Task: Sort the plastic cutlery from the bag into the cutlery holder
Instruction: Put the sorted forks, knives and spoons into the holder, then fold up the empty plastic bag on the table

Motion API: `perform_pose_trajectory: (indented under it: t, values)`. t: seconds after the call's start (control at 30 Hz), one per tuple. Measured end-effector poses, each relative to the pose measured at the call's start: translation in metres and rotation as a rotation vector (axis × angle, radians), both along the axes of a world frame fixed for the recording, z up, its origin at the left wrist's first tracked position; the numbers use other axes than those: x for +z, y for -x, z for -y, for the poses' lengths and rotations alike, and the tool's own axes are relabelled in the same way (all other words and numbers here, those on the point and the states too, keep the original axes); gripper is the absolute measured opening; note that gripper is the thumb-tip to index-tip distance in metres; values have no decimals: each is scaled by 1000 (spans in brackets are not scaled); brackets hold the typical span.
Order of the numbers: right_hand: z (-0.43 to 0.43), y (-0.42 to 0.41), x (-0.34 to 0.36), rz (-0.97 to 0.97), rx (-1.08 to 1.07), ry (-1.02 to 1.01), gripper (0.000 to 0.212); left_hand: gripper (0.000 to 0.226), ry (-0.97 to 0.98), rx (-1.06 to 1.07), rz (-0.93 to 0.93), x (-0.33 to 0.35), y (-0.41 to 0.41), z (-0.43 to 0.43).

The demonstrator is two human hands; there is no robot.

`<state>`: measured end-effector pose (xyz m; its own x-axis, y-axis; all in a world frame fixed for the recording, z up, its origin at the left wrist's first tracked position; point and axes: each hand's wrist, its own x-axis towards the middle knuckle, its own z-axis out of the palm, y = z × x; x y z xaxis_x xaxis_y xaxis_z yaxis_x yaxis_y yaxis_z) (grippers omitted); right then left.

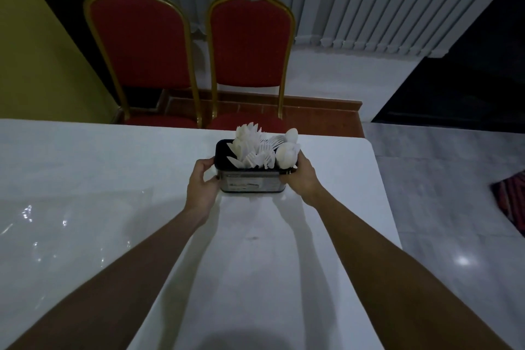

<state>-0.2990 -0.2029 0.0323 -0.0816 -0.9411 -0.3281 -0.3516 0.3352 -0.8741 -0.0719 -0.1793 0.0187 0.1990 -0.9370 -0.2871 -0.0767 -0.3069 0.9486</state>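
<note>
A black cutlery holder (251, 181) with a label on its near side stands on the white table (85, 156) near the far edge. White plastic cutlery (262, 148) sticks up out of it: knives at the left, forks in the middle, spoons at the right. My left hand (202, 185) grips the holder's left end, fingers curled around the corner. On the opposite end my right hand (302, 177) grips it too. A clear plastic bag (65, 224) lies flat on the table at the left, under my left forearm.
Two red chairs with gold frames (250, 45) stand just beyond the table's far edge. The table's right edge runs beside a grey tiled floor (454, 207). A striped item (511, 196) lies on the floor at the far right.
</note>
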Motion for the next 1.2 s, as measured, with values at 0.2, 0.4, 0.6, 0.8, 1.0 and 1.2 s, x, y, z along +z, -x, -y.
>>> perform_pose_trajectory:
  t: [0.2,0.4,0.6,0.8,1.0,1.2]
  values:
    - [-10,-5,-3,-9,-38,-9,69,36,24,-34,16,-1,0,-3]
    - [-39,-36,-15,-138,-394,-130,64,52,-37,-102,78,9,-4,-10]
    - [-86,-102,-29,-153,-188,-133,28,45,15,10,373,2,-65,-56]
    - [-113,-190,-35,-92,348,-168,28,42,61,182,647,-32,-162,-125]
    - [-131,-286,-44,-173,482,-263,57,42,-196,157,1043,-59,-257,-170]
    - [-138,-340,-49,-152,124,-373,56,43,-441,-73,1129,-76,-290,-185]
